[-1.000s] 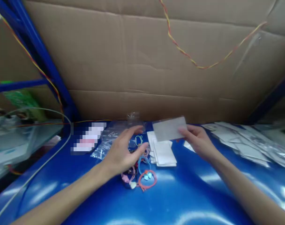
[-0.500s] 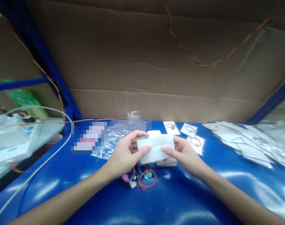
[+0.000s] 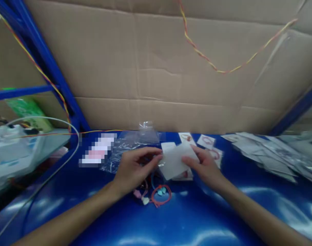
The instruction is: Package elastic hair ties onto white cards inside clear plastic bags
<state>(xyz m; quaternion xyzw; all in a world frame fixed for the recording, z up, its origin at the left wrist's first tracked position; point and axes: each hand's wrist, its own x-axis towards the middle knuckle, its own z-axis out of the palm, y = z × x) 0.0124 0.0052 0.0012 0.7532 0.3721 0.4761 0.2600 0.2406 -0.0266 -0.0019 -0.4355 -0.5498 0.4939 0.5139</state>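
A white card (image 3: 175, 162) is tilted in front of me, held along its right side between the thumb and fingers of my right hand (image 3: 207, 169). Thumb and forefinger of my left hand (image 3: 135, 169) pinch at the card's left edge, where a small glint like clear plastic shows. Behind and below it, more white cards (image 3: 183, 176) are partly hidden. Just under my left hand lie elastic hair ties: a coral-red one (image 3: 167, 201) with turquoise heart charms, and others with a pink charm (image 3: 137, 194) and a white charm (image 3: 145, 201).
Clear plastic bags (image 3: 127, 143) lie behind my left hand. Cards with reddish bands (image 3: 206, 140) sit behind my right hand. A pile of white packets (image 3: 266, 155) spreads at right on the blue table (image 3: 192, 222). A pale cable (image 3: 53, 172) curves along the left; cardboard (image 3: 156, 68) stands behind.
The white card has turned and tilted, its right side rising. My left thumb has come off its face to the left edge. The hair ties stay put.
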